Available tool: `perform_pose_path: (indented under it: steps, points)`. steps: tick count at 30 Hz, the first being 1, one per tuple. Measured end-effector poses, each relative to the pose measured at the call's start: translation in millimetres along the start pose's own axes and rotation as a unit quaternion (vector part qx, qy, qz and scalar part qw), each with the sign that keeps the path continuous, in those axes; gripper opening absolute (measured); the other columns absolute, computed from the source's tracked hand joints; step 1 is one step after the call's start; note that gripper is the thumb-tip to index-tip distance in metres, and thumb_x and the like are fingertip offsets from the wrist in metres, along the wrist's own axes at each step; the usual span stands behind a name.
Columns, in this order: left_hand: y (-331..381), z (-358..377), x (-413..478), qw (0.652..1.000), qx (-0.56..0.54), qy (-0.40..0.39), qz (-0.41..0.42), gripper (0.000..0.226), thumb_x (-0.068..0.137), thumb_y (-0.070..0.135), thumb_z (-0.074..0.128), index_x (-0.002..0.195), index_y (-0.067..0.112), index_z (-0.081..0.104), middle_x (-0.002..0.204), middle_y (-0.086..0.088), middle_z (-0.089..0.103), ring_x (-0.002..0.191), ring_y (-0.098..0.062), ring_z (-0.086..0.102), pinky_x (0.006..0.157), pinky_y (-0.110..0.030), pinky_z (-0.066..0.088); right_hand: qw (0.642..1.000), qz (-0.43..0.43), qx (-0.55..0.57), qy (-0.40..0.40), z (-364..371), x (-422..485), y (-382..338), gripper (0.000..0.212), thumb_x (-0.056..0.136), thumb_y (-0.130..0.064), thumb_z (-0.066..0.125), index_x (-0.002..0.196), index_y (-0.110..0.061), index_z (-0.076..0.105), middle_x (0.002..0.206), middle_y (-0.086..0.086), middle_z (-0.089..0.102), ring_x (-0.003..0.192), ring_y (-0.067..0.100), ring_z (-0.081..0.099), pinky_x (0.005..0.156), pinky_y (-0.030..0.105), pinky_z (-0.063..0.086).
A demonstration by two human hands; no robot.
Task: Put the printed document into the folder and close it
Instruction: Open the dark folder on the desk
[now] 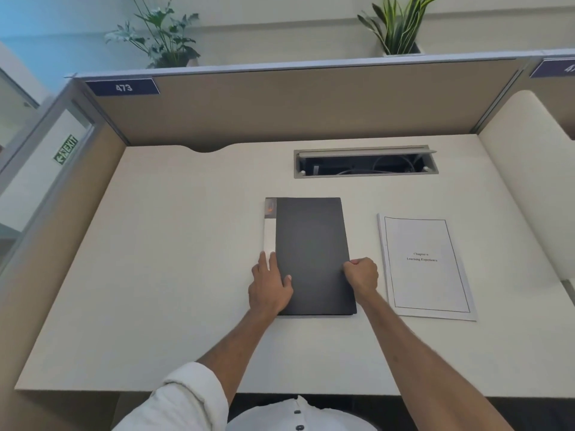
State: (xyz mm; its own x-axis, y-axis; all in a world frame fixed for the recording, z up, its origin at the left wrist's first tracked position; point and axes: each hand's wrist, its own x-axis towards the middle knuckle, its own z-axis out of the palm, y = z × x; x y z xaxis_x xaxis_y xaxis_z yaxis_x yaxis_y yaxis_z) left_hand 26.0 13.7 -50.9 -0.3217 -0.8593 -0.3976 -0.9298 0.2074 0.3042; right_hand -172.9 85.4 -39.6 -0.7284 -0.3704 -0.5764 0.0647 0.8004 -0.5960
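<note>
A: Where does the folder (312, 256) lie?

B: Flat and shut at the middle of the desk (161, 244), dark cover up, its pale spine strip along the 9 o'clock edge. Long edges run from 6 to 12 o'clock, slightly slanted.

A: And the hands?

B: The left hand (270, 286) lies flat and spread at the folder's 7 o'clock corner, fingers pointing to 12 o'clock over the spine strip, thumb on the dark cover. It presses rather than grips. The right hand (361, 275) is curled at the folder's 3 o'clock edge, low down, fingers bent against that edge. Whether they have got under the cover I cannot tell.

A: The printed document (426, 267)?

B: At 3 o'clock from the folder, flat on the desk, a stack with a bordered title page up. A narrow strip of bare desk runs between its left edge and the folder, and the right hand sits in that strip.

A: Room to swing the cover?

B: From 9 o'clock round to 6 o'clock the desk is bare out to its edges. At 12 o'clock there is bare desk up to the cable slot (365, 163), which stands well apart from the folder's top edge. Beyond it rises the partition (280, 107), with a plate marked 473 (123, 87).
</note>
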Motion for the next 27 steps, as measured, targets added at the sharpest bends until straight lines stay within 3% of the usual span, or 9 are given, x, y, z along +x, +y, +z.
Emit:
perform_pose_path:
  steps: [2, 4, 8, 11, 14, 17, 19, 23, 27]
  points:
    - [0.1, -2.1, 2.0, 1.0, -0.004, 0.004, -0.002, 0.068, 0.113, 0.038, 0.051, 0.171, 0.019, 0.023, 0.182, -0.004, 0.013, 0.161, -0.032, 0.031, 0.112, -0.051, 0.056, 0.999, 0.008, 0.039, -0.02, -3.8, 3.3, -1.1, 0.011, 0.093, 0.0, 0.061, 0.091, -0.01, 0.061, 0.093, 0.012, 0.058, 0.088, 0.035, 0.053, 0.078, 0.037, 0.049]
    - [1.0, -5.5, 5.2, 1.0, -0.014, 0.01, -0.004, 0.062, 0.113, 0.036, 0.052, 0.168, 0.017, 0.03, 0.177, -0.006, 0.021, 0.157, -0.033, 0.038, 0.11, -0.051, 0.058, 0.997, 0.016, 0.069, -0.037, -8.1, 7.4, 0.6, 0.032, 0.097, -0.007, 0.068, 0.128, -0.008, 0.059, 0.117, 0.009, 0.06, 0.108, 0.031, 0.06, 0.099, 0.04, 0.054]
    - [3.6, -16.0, 12.4, 0.998, -0.052, 0.024, -0.022, 0.053, 0.114, 0.036, 0.051, 0.161, 0.013, 0.042, 0.168, -0.009, 0.037, 0.15, -0.034, 0.047, 0.112, -0.054, 0.056, 0.992, -0.004, 0.113, -0.06, -15.5, 11.2, 0.0, 0.031, 0.101, -0.009, 0.072, 0.13, 0.0, 0.067, 0.128, 0.016, 0.073, 0.122, 0.038, 0.071, 0.11, 0.047, 0.057]
    - [5.9, -29.1, 19.0, 0.994, -0.096, 0.04, -0.036, 0.051, 0.113, 0.041, 0.051, 0.155, 0.012, 0.051, 0.167, -0.009, 0.042, 0.153, -0.033, 0.045, 0.116, -0.054, 0.052, 0.989, -0.055, 0.113, -0.08, -18.2, 8.0, -5.6, 0.018, 0.104, -0.01, 0.066, 0.111, 0.004, 0.073, 0.113, 0.02, 0.079, 0.105, 0.038, 0.074, 0.097, 0.046, 0.061]
    - [13.7, -51.3, 24.1, 0.987, -0.147, 0.057, -0.015, 0.05, 0.111, 0.051, 0.052, 0.149, 0.02, 0.059, 0.157, -0.004, 0.059, 0.143, -0.031, 0.06, 0.115, -0.05, 0.054, 0.982, -0.109, 0.136, -0.074, -21.0, -1.1, -21.4, 0.027, 0.105, -0.018, 0.061, 0.093, 0.005, 0.071, 0.084, 0.013, 0.069, 0.08, 0.028, 0.06, 0.067, 0.035, 0.051]
    - [22.2, -73.4, 20.2, 0.982, -0.172, 0.075, 0.008, 0.053, 0.104, 0.07, 0.05, 0.137, 0.031, 0.066, 0.134, 0.007, 0.077, 0.123, -0.025, 0.074, 0.107, -0.045, 0.059, 0.96, -0.155, 0.212, -0.097, -17.5, -19.9, -41.8, 0.039, 0.107, -0.021, 0.056, 0.078, 0.004, 0.063, 0.074, 0.014, 0.058, 0.072, 0.028, 0.051, 0.053, 0.027, 0.042]
    - [24.9, -84.5, 13.8, 0.974, -0.206, 0.093, 0.018, 0.059, 0.096, 0.082, 0.048, 0.13, 0.038, 0.068, 0.123, 0.015, 0.08, 0.115, -0.019, 0.076, 0.104, -0.045, 0.061, 0.942, -0.199, 0.25, -0.106, -10.2, -33.3, -56.3, 0.042, 0.109, -0.02, 0.055, 0.089, 0.014, 0.068, 0.072, 0.016, 0.058, 0.068, 0.027, 0.053, 0.053, 0.026, 0.044]
    - [21.4, -109.8, 2.7, 0.959, -0.262, 0.098, 0.034, 0.071, 0.088, 0.094, 0.044, 0.129, 0.042, 0.067, 0.121, 0.017, 0.078, 0.106, -0.018, 0.08, 0.097, -0.049, 0.066, 0.914, -0.274, 0.243, -0.174, 12.0, -55.7, -80.5, 0.027, 0.109, -0.009, 0.056, 0.116, -0.005, 0.082, 0.071, -0.001, 0.07, 0.058, 0.008, 0.063, 0.053, 0.014, 0.049]
    - [1.1, -140.3, 3.6, 0.951, -0.29, 0.104, 0.016, 0.062, 0.087, 0.088, 0.053, 0.121, 0.039, 0.069, 0.116, 0.01, 0.079, 0.097, -0.022, 0.082, 0.078, -0.047, 0.071, 0.891, -0.334, 0.202, -0.234, 40.7, -72.7, -90.3, 0.037, 0.105, 0.0, 0.058, 0.133, -0.015, 0.078, 0.082, -0.005, 0.075, 0.07, -0.001, 0.068, 0.063, 0.011, 0.054]
